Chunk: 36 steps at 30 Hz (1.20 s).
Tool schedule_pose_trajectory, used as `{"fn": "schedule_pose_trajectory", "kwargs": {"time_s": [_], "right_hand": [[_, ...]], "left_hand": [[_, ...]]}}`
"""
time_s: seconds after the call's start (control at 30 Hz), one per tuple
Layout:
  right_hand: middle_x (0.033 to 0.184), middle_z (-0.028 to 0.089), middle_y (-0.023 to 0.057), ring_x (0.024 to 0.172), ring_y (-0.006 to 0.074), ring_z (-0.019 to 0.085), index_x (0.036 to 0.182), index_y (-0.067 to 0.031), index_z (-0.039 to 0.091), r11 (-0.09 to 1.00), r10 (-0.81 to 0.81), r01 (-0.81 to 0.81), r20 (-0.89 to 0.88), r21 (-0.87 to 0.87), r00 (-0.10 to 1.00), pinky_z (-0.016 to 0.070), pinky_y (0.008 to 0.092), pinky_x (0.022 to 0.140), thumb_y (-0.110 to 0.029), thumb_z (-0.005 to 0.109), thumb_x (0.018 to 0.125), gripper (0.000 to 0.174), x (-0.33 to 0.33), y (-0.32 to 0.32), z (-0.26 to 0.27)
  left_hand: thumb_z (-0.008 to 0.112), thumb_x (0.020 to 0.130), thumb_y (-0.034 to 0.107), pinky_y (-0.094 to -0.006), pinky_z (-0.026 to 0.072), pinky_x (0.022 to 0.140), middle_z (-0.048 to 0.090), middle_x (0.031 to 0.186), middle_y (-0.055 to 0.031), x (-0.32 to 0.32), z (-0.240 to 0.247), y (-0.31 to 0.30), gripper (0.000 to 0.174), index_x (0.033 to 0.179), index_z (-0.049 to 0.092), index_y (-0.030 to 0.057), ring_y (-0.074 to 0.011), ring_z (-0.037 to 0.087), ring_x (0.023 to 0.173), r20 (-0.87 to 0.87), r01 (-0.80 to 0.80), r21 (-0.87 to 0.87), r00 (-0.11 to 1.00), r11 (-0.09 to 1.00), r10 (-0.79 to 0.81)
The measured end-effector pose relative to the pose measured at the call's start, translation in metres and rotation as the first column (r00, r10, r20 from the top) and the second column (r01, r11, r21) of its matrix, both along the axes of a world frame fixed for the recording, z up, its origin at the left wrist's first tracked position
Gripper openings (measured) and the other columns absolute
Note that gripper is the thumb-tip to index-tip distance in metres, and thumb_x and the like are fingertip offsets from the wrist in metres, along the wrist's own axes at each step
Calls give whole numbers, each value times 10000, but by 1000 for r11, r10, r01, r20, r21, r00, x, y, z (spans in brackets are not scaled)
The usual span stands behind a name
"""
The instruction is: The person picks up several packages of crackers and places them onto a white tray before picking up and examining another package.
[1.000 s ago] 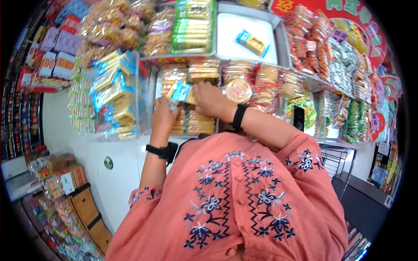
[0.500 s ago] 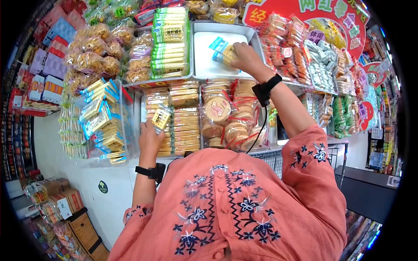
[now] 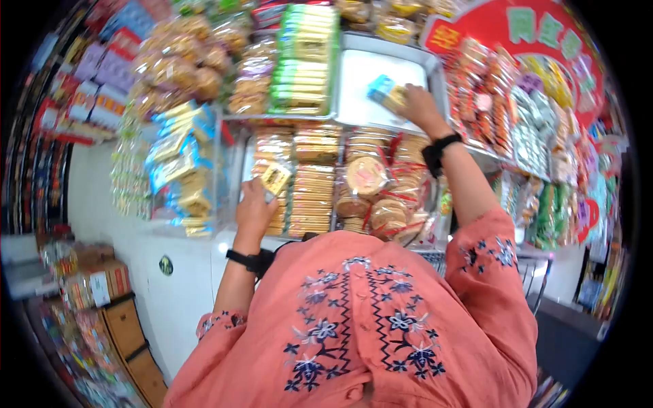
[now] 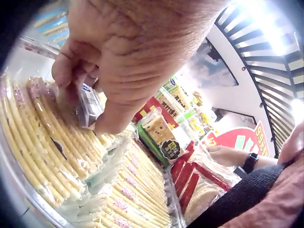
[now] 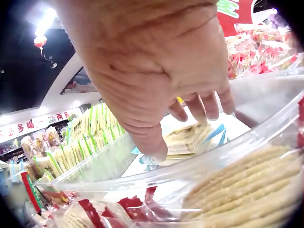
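My right hand (image 3: 420, 109) is over the white-lined tray (image 3: 371, 117), at a blue-and-yellow cracker packet (image 3: 385, 92). In the right wrist view its thumb (image 5: 153, 148) is at the near blue end of the stacked packets (image 5: 183, 142), with the other fingers at their far side. My left hand (image 3: 255, 204) pinches a small cracker packet (image 3: 275, 178) with dark print, above the rows of wrapped biscuits (image 3: 313, 200). The left wrist view shows a clear wrapper (image 4: 90, 108) between thumb and fingers; the thumb hides part of it.
A clear bin of blue-and-yellow packets (image 3: 180, 163) stands on the left. Green-wrapped crackers (image 3: 304, 61) adjoin the white-lined tray. Round biscuits (image 3: 367, 175) in red-tied bags fill the front middle. A red sign (image 3: 503, 30) rises at the back right.
My right hand has gone from beside the left hand, with a blue-and-yellow packet, over to the white-lined tray at the back. My left hand stays above the biscuits, a small packet in its fingers.
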State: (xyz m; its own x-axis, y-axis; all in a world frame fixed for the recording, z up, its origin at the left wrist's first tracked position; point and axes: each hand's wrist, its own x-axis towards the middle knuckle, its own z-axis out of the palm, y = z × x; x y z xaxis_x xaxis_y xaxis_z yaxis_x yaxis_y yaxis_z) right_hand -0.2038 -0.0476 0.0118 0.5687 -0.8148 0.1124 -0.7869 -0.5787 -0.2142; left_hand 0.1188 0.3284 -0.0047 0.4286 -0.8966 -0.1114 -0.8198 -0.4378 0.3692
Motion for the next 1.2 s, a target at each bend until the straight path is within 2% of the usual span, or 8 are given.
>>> {"fn": "schedule_pose_trajectory", "kwargs": {"time_s": [0.2,0.43,0.53,0.6,0.77,0.87,0.97,1.2], "right_hand": [[1203,616,274,1122,399,593,1296,29,562,996,58,-39,247,-82,967,477,461,972,-262,735,841,567,-5,23,30],[1246,643,170,1147,236,615,1291,50,554,864,-33,-284,610,415,791,467,343,1019,-182,631,980,396,49,111,115],[1228,647,157,1134,214,614,1273,54,556,770,-33,-413,676,487,736,474,334,1004,-173,629,979,378,72,145,128],[1196,655,111,1103,174,616,1267,35,560,712,-34,-480,708,513,705,489,315,969,-175,625,989,355,87,166,133],[1158,661,87,1060,143,618,1277,33,554,575,-18,-557,690,600,724,496,283,919,-202,622,997,372,130,211,144],[1169,666,126,1082,170,627,1290,40,542,510,-24,-596,703,620,711,503,300,940,-209,636,989,402,156,229,141],[1176,664,141,1096,182,631,1291,44,541,485,-23,-622,720,615,693,505,316,960,-203,647,983,409,181,242,133],[1154,661,112,1086,157,619,1286,47,539,485,26,-644,727,592,687,506,309,951,-213,648,987,411,220,260,125]], "left_hand": [[707,888,245,-468,515,851,553,1274,-178,-16,56,4,520,1329,514,48,-410,609,1046,-121,-8,-138,993,990,-9],[704,915,190,-311,502,733,636,1063,-105,4,127,16,324,1185,634,25,-195,614,811,-206,-63,-497,977,865,-47],[696,922,177,-313,506,748,643,1069,-98,38,153,27,309,1185,639,23,-192,614,816,-257,-200,-537,964,819,66],[688,928,169,-313,509,758,652,1083,-104,78,163,35,300,1177,640,8,-187,616,832,-86,-152,-621,988,769,126],[666,942,239,-359,513,886,632,1177,-152,166,178,50,426,1289,589,4,-247,649,1008,-55,-202,-511,978,836,203],[662,927,265,-389,461,1015,593,1271,-175,198,169,49,537,1387,530,22,-297,586,1199,-193,-165,-421,977,892,89],[665,904,264,-388,394,1097,542,1378,-185,214,161,42,596,1429,499,35,-311,495,1321,-143,2,-377,988,926,-60],[686,896,349,-416,398,1101,499,1460,-205,241,162,23,626,1408,526,26,-359,484,1343,-97,157,-236,978,959,-184]]}}
